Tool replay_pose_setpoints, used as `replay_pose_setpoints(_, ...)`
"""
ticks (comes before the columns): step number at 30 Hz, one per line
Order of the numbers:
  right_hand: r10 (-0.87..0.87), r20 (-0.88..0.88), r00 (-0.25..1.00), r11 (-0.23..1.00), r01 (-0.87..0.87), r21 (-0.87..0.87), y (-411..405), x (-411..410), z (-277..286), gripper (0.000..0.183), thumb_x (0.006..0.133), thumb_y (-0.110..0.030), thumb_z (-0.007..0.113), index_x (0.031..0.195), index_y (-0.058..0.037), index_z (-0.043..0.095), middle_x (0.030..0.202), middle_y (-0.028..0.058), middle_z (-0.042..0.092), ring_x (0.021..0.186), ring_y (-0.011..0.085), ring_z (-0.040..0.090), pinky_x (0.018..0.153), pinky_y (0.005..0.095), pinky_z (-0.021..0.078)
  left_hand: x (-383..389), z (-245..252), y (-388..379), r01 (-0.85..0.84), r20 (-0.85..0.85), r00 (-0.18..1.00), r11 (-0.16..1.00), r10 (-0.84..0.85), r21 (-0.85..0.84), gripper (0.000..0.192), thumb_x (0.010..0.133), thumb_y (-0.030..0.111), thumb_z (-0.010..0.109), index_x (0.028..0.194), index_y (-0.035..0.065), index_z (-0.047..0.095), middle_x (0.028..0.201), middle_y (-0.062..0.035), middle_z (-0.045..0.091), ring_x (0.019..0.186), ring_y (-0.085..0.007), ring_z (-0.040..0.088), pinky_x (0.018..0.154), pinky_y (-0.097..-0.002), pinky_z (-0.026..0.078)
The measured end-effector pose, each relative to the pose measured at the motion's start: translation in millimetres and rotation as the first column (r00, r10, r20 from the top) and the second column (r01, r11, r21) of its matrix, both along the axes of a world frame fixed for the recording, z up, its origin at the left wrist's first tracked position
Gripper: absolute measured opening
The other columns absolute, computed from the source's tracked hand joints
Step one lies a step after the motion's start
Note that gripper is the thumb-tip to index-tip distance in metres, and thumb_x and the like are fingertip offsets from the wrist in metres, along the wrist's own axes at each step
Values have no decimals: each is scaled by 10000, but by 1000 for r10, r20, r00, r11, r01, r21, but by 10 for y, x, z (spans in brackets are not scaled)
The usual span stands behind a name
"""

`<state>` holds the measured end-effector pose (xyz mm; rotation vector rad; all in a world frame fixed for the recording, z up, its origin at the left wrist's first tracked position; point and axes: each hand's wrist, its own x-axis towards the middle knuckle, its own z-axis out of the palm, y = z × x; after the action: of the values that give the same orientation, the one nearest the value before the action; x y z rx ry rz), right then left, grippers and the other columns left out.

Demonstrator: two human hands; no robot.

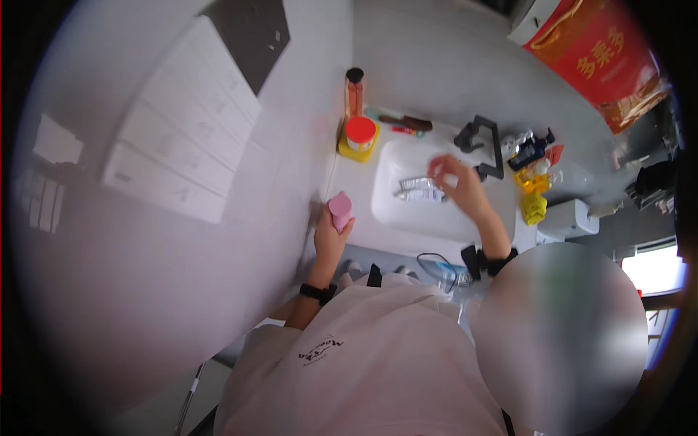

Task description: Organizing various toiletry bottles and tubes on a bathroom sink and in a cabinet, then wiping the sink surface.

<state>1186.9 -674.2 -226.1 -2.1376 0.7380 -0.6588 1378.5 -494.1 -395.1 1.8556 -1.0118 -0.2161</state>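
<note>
In the head view my left hand (329, 235) grips a pink cup (340, 207) beside the sink's left edge. My right hand (457, 182) is raised over the white sink basin (409, 218), its fingers curved with a gap between thumb and fingertips. The fingertips are blurred, and nothing shows in them. Below that hand, two squeeze tubes (420, 194) lie on the basin floor, partly covered by it. A black faucet (493, 147) stands behind the basin, just right of the hand.
At the back left, a red-lidded jar (360, 133) sits on a yellow block, before a black-capped bottle (354, 92). A brown brush (406, 122) lies behind the basin. To the right are a dark pump bottle (530, 151) and a yellow cloth (534, 208). A wall (272, 218) rises close on my left.
</note>
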Motion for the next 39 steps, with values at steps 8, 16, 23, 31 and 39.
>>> replay_pose_setpoints(8,-223,-381,897,712,417,565,1303,-962,-1092,231,796,-170,616,983,-40,578,800,95,630,747,183,594,684,278,463,16,85,-20,79,-150,985,996,-83,-32,423,712,159,691,1061,5,508,928,-144,601,839,-283,588,730,-346,457)
replay_pose_setpoints(16,-347,-312,885,738,463,492,1634,-1273,-1065,237,806,-187,593,976,-26,559,819,125,626,758,240,603,676,321,469,-94,70,-130,48,-153,987,998,-54,-43,422,771,138,649,1108,-41,470,1017,-158,572,924,-258,562,817,-327,430)
replay_pose_setpoints(23,-420,-227,879,758,477,445,1966,-2079,-1043,256,804,-204,595,991,-34,550,806,121,622,756,237,594,671,327,471,202,-449,-253,106,181,978,994,-101,-19,522,692,205,735,1088,-25,485,999,-147,583,888,-276,577,819,-361,452)
replay_pose_setpoints(31,-876,-200,438,389,889,243,2932,-3970,-858,238,824,-195,577,995,-33,539,821,115,625,778,238,600,697,336,470,-822,-1155,337,105,-308,949,986,-61,129,468,804,381,605,1103,41,486,949,-93,580,790,-191,570,511,-310,464)
replay_pose_setpoints(39,-988,-42,-151,-157,954,254,4226,-5154,-681,227,823,-185,578,993,-37,547,843,100,628,790,188,605,714,304,468,-4503,27,348,995,-383,3,-35,-924,92,243,828,96,544,1061,30,519,924,-90,598,823,-134,579,685,-253,463)
